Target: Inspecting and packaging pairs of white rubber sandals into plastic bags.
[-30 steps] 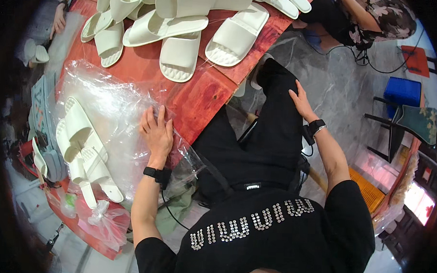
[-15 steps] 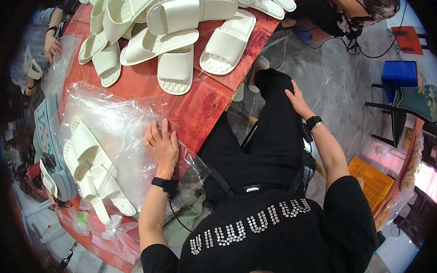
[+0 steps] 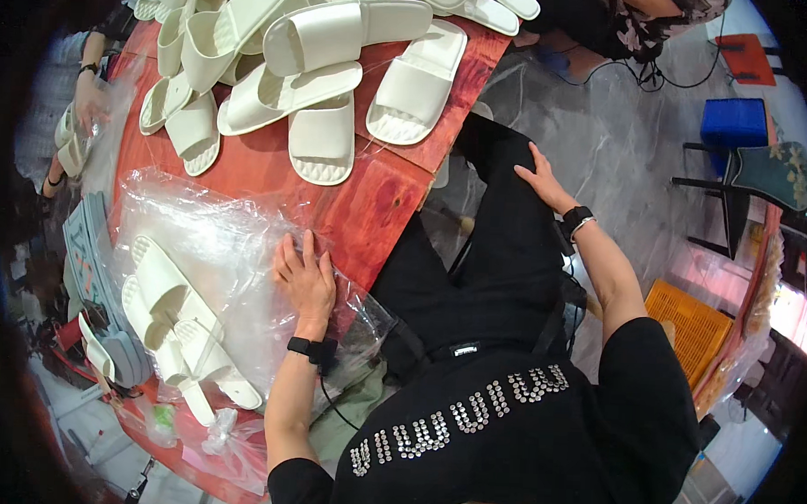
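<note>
My left hand [image 3: 306, 280] lies flat on a clear plastic bag [image 3: 222, 232], fingers stretched out, near the edge of the red wooden table [image 3: 383, 193]. Left of it, several white slippers [image 3: 175, 302] rest on the plastic, some overlapping. Over on my black trousers, my right hand [image 3: 546, 181] is laid on the thigh near the knee, fingers extended and holding nothing. Beyond my left hand, a heap of white slippers [image 3: 318, 36] covers the far part of the table, and one single slipper [image 3: 416, 84] lies at the heap's right side.
Another person's hand [image 3: 91, 99] is at the far left beside a white slipper [image 3: 70, 143]. Tied plastic bags [image 3: 224, 432] lie at the near left. To the right stand a chair [image 3: 773, 174], a blue bin [image 3: 733, 123] and an orange crate [image 3: 688, 329].
The view has shifted slightly, so the table's things sit a little lower. My hands stay where they were. At the left, the other person's hand has moved closer to the slipper there.
</note>
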`<state>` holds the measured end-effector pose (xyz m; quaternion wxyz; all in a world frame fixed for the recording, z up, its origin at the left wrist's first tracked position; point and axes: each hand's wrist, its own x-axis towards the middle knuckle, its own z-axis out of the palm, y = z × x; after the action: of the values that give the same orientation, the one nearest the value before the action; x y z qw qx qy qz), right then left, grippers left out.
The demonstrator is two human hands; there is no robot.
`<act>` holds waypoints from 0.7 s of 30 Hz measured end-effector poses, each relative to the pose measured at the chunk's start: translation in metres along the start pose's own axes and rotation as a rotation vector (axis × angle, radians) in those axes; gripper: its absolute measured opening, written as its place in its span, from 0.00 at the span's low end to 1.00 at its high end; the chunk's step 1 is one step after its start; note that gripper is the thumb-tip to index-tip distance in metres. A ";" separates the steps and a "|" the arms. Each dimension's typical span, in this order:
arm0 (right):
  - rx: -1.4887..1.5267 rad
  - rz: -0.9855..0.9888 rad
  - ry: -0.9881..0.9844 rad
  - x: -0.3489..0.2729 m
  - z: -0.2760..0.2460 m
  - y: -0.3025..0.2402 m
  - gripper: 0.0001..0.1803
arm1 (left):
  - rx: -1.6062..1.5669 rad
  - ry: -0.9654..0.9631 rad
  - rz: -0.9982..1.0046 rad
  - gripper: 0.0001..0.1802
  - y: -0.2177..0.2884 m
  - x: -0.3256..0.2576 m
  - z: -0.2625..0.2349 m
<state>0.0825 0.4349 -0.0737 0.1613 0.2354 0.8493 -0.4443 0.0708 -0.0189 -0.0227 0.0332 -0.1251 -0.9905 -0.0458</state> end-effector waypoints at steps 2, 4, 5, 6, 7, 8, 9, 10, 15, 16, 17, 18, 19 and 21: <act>0.031 0.003 0.000 -0.004 -0.003 -0.002 0.48 | 0.009 0.006 -0.001 0.24 0.000 0.000 0.000; -0.019 0.018 -0.060 -0.007 -0.006 -0.006 0.52 | -0.003 0.009 0.001 0.24 0.000 0.001 -0.001; -0.019 0.019 -0.057 -0.009 -0.004 -0.005 0.52 | -0.005 0.009 0.003 0.24 0.000 0.002 -0.001; -0.057 0.021 -0.110 -0.011 0.000 -0.006 0.53 | -0.004 0.008 0.007 0.24 0.000 0.002 -0.001; -0.095 0.022 -0.162 -0.014 0.003 -0.008 0.54 | -0.003 0.008 0.010 0.24 0.001 0.003 -0.002; -0.097 0.022 -0.158 -0.018 0.004 -0.009 0.54 | -0.006 0.010 0.011 0.24 0.001 0.002 -0.002; -0.102 0.031 -0.210 -0.023 0.008 -0.011 0.55 | -0.013 0.010 0.015 0.24 0.000 0.003 -0.002; -0.107 0.040 -0.261 -0.028 0.011 -0.014 0.55 | -0.020 0.011 0.019 0.25 -0.001 0.003 -0.002; -0.216 0.059 -0.299 -0.048 0.024 -0.026 0.50 | -0.037 0.016 0.025 0.24 -0.002 0.001 0.000; -0.318 0.048 -0.286 -0.053 0.030 -0.034 0.48 | -0.044 0.002 0.021 0.24 -0.004 -0.001 0.000; -0.364 0.007 -0.288 -0.058 0.034 -0.042 0.47 | -0.046 0.009 0.041 0.24 -0.004 -0.003 0.000; -0.406 -0.035 -0.290 -0.062 0.037 -0.052 0.47 | -0.046 -0.006 0.019 0.24 -0.005 -0.004 -0.001; -0.429 -0.043 -0.265 -0.068 0.038 -0.057 0.45 | -0.046 -0.025 0.014 0.24 -0.002 -0.002 -0.001; -0.387 -0.036 -0.244 -0.075 0.043 -0.058 0.45 | -0.048 -0.021 0.047 0.25 0.000 0.001 0.000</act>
<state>0.1166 0.3513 -0.0225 0.2972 0.1294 0.8968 -0.3011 0.0699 -0.0190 -0.0225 0.0207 -0.1498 -0.9862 -0.0672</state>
